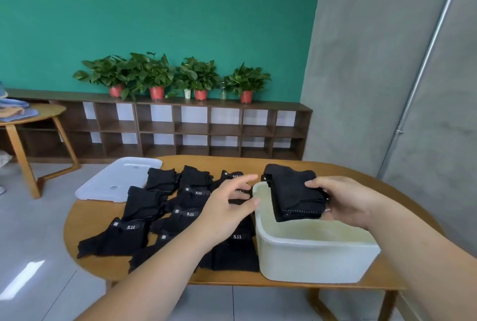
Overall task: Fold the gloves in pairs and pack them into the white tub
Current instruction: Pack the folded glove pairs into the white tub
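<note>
Green wall and potted plants sit behind the wooden surface. My right hand pinches a folded pair of gloves above the white tub; my left hand hovers spread beside it. I should lower the pair flat against the tub's far end, leaving room, before reaching for the loose gloves.

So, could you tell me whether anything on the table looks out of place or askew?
Only the white lid: it lies at the table's far left edge and seems to overhang it. The loose gloves lie flat, the white tub stands upright, and the right hand holds a folded pair over it.
</note>
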A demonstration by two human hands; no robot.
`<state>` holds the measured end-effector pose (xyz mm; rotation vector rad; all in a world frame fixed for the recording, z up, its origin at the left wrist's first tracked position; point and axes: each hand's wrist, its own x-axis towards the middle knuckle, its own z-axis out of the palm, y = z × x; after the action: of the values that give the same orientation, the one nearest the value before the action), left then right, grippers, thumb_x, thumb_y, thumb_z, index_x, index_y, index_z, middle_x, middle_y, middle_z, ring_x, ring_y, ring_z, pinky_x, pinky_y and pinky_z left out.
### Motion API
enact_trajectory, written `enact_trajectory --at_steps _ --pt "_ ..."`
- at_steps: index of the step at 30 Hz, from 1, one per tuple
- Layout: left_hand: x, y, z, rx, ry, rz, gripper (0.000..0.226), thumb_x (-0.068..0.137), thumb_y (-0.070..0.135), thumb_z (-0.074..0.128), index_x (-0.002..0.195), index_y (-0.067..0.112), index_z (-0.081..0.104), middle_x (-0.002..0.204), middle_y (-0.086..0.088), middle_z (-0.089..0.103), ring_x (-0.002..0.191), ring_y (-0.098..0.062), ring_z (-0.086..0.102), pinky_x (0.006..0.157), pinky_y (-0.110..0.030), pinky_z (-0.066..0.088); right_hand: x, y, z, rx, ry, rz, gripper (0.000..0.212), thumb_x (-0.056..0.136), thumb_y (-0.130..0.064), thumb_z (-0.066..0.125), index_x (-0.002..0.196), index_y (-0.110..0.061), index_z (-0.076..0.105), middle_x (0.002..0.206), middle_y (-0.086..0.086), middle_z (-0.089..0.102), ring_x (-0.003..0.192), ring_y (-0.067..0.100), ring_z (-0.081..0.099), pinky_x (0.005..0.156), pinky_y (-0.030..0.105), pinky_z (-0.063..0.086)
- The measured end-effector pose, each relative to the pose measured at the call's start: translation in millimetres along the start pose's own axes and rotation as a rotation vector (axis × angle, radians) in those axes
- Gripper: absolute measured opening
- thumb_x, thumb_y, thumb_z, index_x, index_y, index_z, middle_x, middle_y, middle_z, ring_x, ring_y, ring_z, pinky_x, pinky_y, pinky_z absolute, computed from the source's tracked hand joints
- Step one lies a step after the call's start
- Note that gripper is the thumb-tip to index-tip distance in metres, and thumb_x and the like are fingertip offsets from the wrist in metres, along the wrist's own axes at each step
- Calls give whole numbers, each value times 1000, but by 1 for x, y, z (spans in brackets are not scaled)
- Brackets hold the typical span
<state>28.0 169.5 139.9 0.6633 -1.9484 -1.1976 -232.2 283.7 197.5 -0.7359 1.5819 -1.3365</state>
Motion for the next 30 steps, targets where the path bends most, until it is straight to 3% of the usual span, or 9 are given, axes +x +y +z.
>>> enact_trajectory --at_steps 5,9,11,14,16,22,24,27,30 --pt "-14 -31 10 84 -77 11 49 97 40 75 141 52 58 140 34 51 127 8 54 107 -31 53 15 17 -7 -172 29 147 29 95 -12 71 122 -2 69 98 14 77 83 28 75 77 46 63" --pt "-16 -39 14 62 -52 22 45 97 42 73 140 46 62 143 32 52 129 4 56 104 -34 55 31 27 4 -325 -4 216 24 99 -11 64 120 -1 66 106 18 77 92 33 78 82 51 64" --pt "-18 -41 14 59 -48 23 45 98 42 73 141 44 62 144 32 52 129 3 57 102 -33 56 37 35 12 -546 -48 249 24 100 -17 62 120 -5 68 106 14 78 95 32 77 85 46 63" --pt "-20 -43 16 62 -35 34 46 97 43 72 142 44 61 144 31 52 129 2 57 100 -31 56 42 45 22 -1142 -120 228 29 100 -30 56 117 -12 70 110 10 75 96 27 71 76 33 58" --pt "-20 -45 17 79 -32 38 48 97 46 71 143 45 60 145 31 51 129 1 56 99 -30 57 42 47 25 -1347 -112 192 33 102 -31 54 120 -8 70 114 11 73 97 27 69 67 28 53" --pt "-21 -52 23 -1 -14 -2 48 99 40 72 145 45 59 142 28 55 127 -8 61 98 -37 59 49 49 22 -1336 -118 190 35 101 -43 62 114 -13 73 108 9 75 100 27 72 84 35 59" --pt "-21 -53 24 -12 -9 -14 48 99 41 72 145 45 59 140 28 55 126 -9 62 98 -37 59 48 48 24 -1287 -163 178 34 100 -48 63 114 -19 74 108 3 76 104 24 72 82 32 58" --pt "-21 -54 25 -29 -10 -29 50 97 46 72 144 48 59 137 29 55 125 -9 63 98 -36 59 43 46 26 -1301 -166 155 39 101 -47 64 130 -23 68 106 -2 71 100 18 68 74 26 53" --pt "-21 -54 24 -31 -16 -35 50 95 50 73 143 51 59 135 30 55 125 -8 62 98 -36 58 47 40 27 -1292 -91 93 51 95 -50 70 139 -27 60 114 -5 64 101 19 65 83 32 59"
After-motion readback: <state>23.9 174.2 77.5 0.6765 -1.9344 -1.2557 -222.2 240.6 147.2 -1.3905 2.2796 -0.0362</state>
